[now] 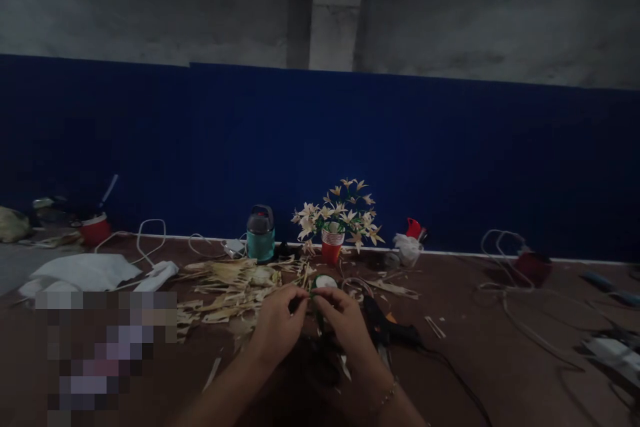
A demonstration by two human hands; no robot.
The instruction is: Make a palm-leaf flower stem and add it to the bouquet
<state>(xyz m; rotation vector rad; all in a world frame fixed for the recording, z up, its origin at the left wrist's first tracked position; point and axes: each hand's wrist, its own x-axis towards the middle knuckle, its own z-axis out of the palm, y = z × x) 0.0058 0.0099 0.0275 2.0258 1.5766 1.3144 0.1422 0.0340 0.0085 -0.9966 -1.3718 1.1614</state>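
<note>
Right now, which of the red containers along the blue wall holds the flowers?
The red cup just beyond the hands, beside the teal jar. The red pot far left holds none.

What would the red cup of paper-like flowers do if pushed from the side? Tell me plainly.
The red cup looks small and light, while the flower bunch spreads much wider than its base, so it would probably tip rather than slide. The thin petals look fragile and likely to crush. The strips scattered beside it on the table might snag its base.
</note>
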